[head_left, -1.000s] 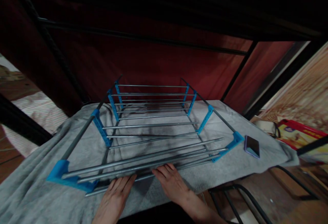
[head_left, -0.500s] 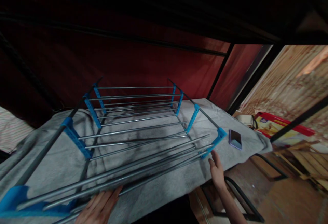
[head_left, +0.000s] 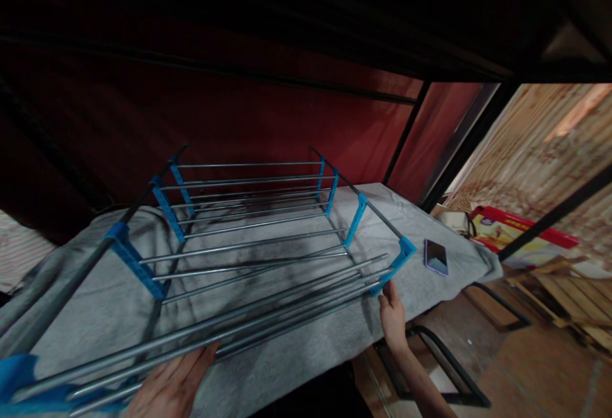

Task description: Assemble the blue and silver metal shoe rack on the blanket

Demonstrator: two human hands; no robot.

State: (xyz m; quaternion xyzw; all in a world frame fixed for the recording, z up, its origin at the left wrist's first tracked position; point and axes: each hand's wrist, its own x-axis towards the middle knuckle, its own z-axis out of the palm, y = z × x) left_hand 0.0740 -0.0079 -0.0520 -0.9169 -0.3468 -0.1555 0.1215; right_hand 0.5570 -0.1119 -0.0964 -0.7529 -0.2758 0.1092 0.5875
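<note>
Looks like you're seating front rods (head_left: pixel 191 330) on the rack (head_left: pixel 239 246), centre to 8 o'clock: left hand (head_left: pixel 172 383) on them at 7, right hand (head_left: pixel 393 322) at the blue bracket (head_left: pixel 396 266) at 4, can't tell either grip; next calls for aligning ends.

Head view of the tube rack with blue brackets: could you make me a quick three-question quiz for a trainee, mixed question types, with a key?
1. Multiple choice: At which corner of the tube rack is the right hand?
A. Far left
B. Near right
C. Far right

2. True or false: The phone lies on the grey blanket to the left of the rack.

3. Short answer: Which parts of the rack is the left hand at?

Key:
1. B, at the near right blue bracket.
2. False; it lies to the right of the rack.
3. The near metal tubes.
</note>
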